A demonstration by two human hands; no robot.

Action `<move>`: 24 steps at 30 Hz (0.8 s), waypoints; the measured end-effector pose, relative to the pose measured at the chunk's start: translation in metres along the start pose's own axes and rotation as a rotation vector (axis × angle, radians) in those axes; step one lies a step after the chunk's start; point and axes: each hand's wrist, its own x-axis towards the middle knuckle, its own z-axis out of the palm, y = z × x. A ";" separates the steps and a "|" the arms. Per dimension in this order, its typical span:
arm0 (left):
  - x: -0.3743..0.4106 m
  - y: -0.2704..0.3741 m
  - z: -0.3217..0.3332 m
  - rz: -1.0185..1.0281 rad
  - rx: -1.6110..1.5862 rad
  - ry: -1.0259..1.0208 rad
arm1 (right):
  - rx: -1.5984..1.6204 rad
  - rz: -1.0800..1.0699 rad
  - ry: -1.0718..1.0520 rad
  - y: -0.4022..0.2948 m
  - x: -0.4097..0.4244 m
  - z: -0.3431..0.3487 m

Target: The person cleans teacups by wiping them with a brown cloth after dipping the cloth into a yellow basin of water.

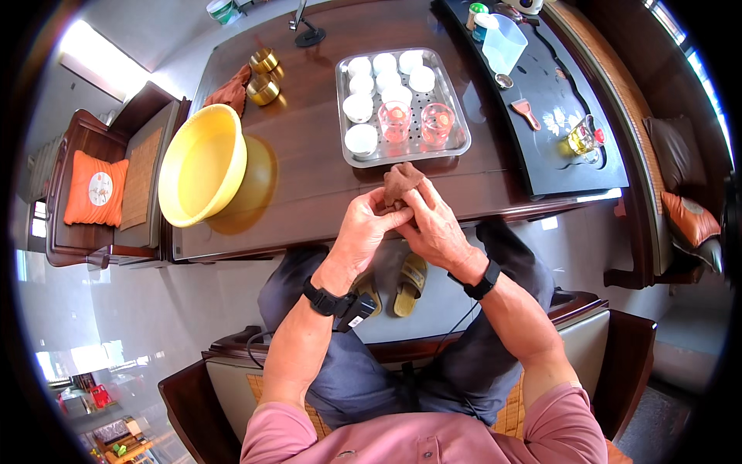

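Both hands meet just in front of the table's near edge, around a bunched brown cloth. The thumb and fingers of my left hand pinch its lower left side. My right hand presses its fingers into the cloth from the right. Whether something small is wrapped inside cannot be seen. Beyond the hands, a perforated stainless steel tray holds several white cups. Two clear glasses with pink patterns, a left one and a right one, stand at the tray's near side.
On the left of the dark wooden table is a yellow plastic basin. Behind it are two brass-coloured bowls and another brown cloth. A black tea tray at right carries a brush, a glass pitcher and a plastic jug.
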 end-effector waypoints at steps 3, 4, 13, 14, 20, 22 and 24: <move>0.000 0.000 0.007 0.005 -0.022 0.029 | 0.031 -0.061 0.021 0.002 0.002 0.001; 0.001 0.000 0.009 0.001 -0.024 0.051 | 0.028 -0.094 0.037 0.004 0.002 0.002; -0.004 -0.006 0.008 -0.029 0.019 -0.078 | 0.142 0.158 0.168 0.007 -0.003 0.007; -0.004 -0.008 0.007 -0.025 0.052 -0.109 | 0.106 0.108 0.226 0.006 0.002 0.003; 0.003 -0.005 0.015 0.019 -0.272 -0.019 | 0.076 0.367 0.248 0.019 0.010 -0.021; 0.006 -0.003 0.007 0.045 -0.324 -0.012 | 0.135 0.340 0.228 0.019 0.009 -0.022; 0.007 -0.005 0.007 0.062 -0.290 0.031 | 0.306 0.267 0.177 0.027 0.005 -0.018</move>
